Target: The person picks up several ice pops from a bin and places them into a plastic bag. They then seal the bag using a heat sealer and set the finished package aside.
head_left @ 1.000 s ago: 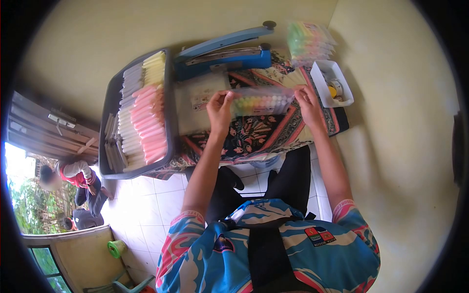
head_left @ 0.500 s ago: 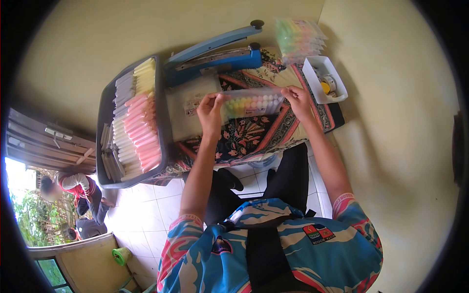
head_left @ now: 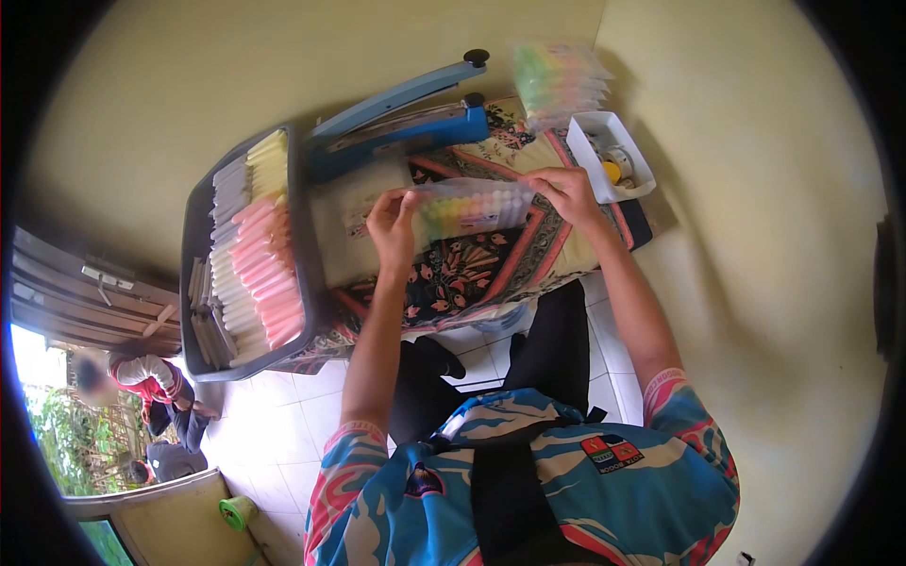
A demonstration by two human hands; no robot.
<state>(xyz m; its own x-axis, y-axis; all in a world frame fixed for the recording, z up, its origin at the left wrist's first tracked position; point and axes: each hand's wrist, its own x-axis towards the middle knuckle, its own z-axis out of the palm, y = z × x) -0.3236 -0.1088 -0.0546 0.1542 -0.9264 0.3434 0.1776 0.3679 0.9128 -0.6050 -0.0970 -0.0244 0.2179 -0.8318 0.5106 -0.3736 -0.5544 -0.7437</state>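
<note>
Between my two hands stretches a clear plastic pouch [head_left: 477, 209] with a row of pastel sticks inside, running from green and yellow to pink and white. My left hand [head_left: 391, 226] pinches its left end, and my right hand [head_left: 569, 198] grips the upper right corner. The pouch is held above a patterned cloth [head_left: 462, 274] on the table. Flat clear plastic bags [head_left: 354, 212] lie just left of it. Behind my hands, a blue impulse heat sealer [head_left: 396, 141] stands with its arm [head_left: 406, 91] raised.
A dark grey tub [head_left: 307, 283] at left holds stacked pink, yellow, white and greyish sticks [head_left: 269, 264]. Filled pouches [head_left: 557, 85] are piled at the back right, near a white box [head_left: 637, 189] with tape and a yellow-lidded item. Two people [head_left: 156, 377] are outside the doorway.
The whole view has shifted slightly, with the table items now further left and lower. Both hands still hold the pouch, which stays stretched between them.
</note>
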